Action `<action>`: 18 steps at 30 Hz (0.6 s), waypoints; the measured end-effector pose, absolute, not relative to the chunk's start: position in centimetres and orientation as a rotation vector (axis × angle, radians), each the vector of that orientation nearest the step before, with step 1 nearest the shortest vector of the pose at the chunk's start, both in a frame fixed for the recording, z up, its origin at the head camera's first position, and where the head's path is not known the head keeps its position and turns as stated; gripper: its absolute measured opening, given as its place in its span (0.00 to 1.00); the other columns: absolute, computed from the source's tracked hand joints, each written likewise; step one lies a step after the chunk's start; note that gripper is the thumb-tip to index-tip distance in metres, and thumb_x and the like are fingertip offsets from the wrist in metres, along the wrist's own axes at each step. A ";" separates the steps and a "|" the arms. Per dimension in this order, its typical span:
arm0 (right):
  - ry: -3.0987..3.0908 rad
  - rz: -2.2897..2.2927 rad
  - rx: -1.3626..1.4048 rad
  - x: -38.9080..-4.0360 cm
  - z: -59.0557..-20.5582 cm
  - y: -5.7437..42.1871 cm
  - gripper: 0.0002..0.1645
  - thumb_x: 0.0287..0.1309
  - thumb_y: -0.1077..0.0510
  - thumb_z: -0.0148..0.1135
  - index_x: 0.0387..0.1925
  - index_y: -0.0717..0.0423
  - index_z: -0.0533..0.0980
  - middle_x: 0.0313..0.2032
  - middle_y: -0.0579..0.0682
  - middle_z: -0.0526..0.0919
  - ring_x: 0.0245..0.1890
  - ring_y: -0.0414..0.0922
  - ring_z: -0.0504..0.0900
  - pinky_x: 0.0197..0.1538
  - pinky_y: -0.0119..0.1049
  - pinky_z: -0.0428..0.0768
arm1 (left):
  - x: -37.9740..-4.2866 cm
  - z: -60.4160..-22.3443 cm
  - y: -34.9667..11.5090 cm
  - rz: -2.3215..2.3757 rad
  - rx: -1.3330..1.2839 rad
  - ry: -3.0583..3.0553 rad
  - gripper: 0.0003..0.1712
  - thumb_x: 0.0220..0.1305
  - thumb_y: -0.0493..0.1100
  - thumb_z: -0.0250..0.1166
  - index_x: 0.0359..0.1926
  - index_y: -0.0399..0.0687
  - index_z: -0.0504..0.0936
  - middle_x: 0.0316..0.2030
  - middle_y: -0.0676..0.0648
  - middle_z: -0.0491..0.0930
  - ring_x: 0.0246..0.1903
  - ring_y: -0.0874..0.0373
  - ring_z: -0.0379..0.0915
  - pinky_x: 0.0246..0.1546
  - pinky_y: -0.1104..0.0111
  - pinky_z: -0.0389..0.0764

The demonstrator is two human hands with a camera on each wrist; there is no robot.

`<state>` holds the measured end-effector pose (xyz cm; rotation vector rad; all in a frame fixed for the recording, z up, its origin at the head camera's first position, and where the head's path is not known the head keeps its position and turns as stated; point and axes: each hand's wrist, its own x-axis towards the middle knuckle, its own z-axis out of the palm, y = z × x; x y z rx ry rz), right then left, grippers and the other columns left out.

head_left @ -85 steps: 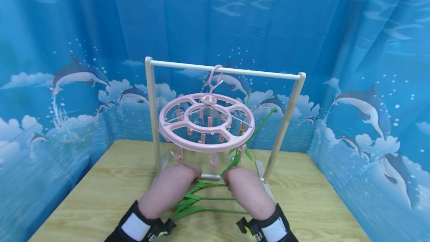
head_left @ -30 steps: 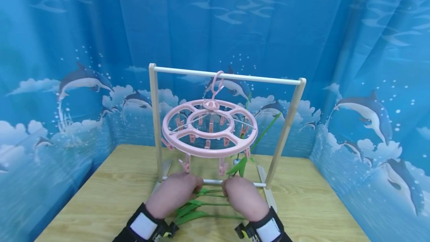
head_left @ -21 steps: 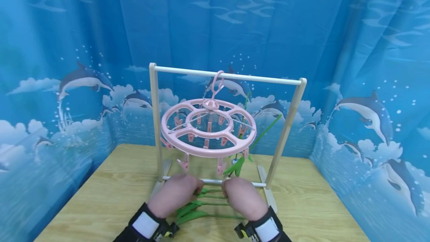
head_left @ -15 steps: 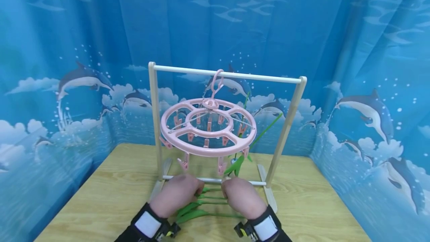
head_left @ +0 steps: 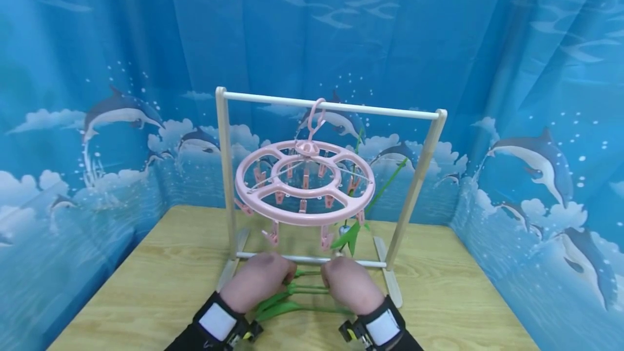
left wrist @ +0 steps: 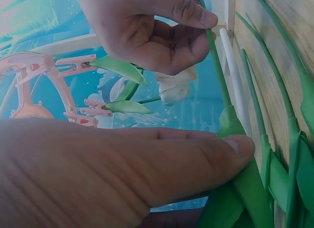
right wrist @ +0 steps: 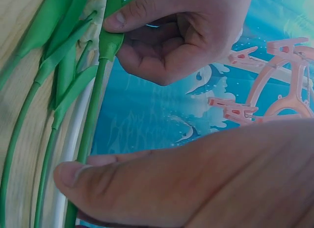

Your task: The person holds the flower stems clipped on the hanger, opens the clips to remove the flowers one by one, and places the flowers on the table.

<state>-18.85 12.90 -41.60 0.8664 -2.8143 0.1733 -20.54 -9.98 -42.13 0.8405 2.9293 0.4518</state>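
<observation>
The left hand [head_left: 265, 275] pinches a green flower stem [right wrist: 91, 110] at its leafy part. The right hand [head_left: 352, 281] pinches the same stem, farther right. More leafy stems [head_left: 280, 310] lie on the table [head_left: 468, 291], nearer. Farther back, a pink ring [head_left: 302, 218] with pegs hangs on a wooden rack [head_left: 424, 162].

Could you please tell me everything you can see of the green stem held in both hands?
The green stem is slim and plastic-looking, widening into broad leaves toward one end. It runs sideways from hand to hand: the left hand pinches it at the leaf base, the right hand pinches the bare part. Its tips cannot be made out clearly.
</observation>
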 end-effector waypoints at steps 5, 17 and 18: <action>-2.834 0.171 0.853 -18.8 -42.0 12.8 0.15 0.58 0.70 0.68 0.22 0.50 0.77 0.20 0.39 0.76 0.21 0.34 0.67 0.26 0.27 0.69 | -20.5 -42.3 -9.8 0.466 0.794 2.898 0.15 0.65 0.39 0.77 0.27 0.59 0.81 0.20 0.60 0.76 0.22 0.64 0.70 0.28 0.72 0.74; -2.905 0.209 0.792 -19.2 -42.7 12.7 0.15 0.58 0.69 0.70 0.23 0.48 0.78 0.24 0.39 0.77 0.22 0.34 0.69 0.27 0.28 0.71 | -20.8 -42.9 -9.6 0.508 0.771 2.856 0.14 0.65 0.39 0.77 0.26 0.58 0.83 0.21 0.59 0.76 0.23 0.62 0.70 0.28 0.71 0.74; -2.908 0.207 0.789 -19.2 -42.8 12.6 0.15 0.58 0.69 0.70 0.23 0.48 0.78 0.24 0.39 0.78 0.22 0.34 0.69 0.27 0.28 0.71 | -20.8 -43.0 -9.5 0.496 0.774 2.857 0.14 0.64 0.40 0.77 0.25 0.58 0.83 0.21 0.60 0.76 0.23 0.62 0.70 0.29 0.71 0.74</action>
